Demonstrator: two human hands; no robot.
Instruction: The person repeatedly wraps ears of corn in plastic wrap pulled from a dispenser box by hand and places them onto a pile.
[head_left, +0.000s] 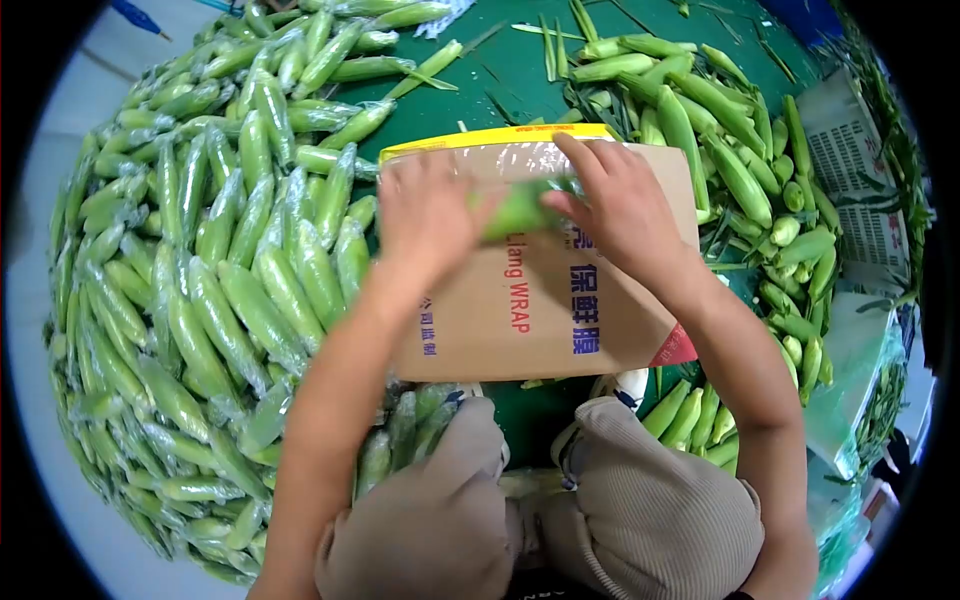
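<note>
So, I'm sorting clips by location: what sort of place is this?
Probably a produce-packing spot: a large heap of film-wrapped corn lies on the left, a pile of unwrapped corn on the right, and a cardboard box printed "WRAP" sits between them.

On the tan rectangular cardboard box (460,330) before me I read red "Liang WRAP" mid-face, large blue "保鲜膜" to its right, small blue "公司监制" at left; red print on the flat yellow band (470,140) along the far edge is too small for me.
</note>
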